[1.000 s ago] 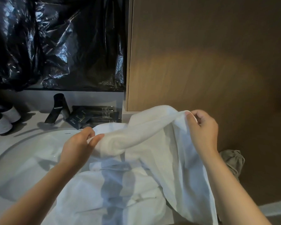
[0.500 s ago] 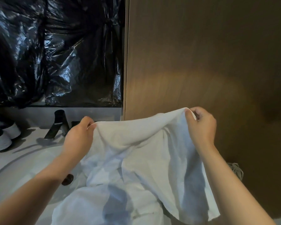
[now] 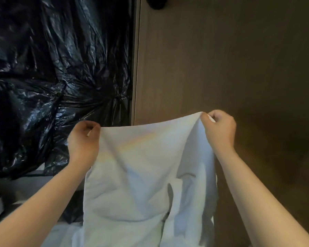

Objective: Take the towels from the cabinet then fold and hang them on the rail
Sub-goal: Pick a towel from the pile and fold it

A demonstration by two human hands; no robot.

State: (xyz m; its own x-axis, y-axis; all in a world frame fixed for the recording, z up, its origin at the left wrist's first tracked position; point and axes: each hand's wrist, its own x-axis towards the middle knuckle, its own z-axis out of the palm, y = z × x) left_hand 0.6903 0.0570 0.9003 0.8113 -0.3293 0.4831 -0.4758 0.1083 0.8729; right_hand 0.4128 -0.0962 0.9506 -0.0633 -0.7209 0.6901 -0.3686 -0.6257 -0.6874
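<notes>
The left hand (image 3: 83, 139) and right hand (image 3: 218, 130) are each pinching 1 top corner of the white towel (image 3: 146, 175). Its top edge is running left to right between them, its length hanging down toward the near side, ready for folding.

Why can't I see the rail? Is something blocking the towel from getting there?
No rail shows here, so that can't be told. Both hands, left hand and right hand, already pinch the white towel by its top corners, with nothing between.

black plastic sheeting (image 3: 52, 77) beside wooden panel (image 3: 221, 59)
</notes>
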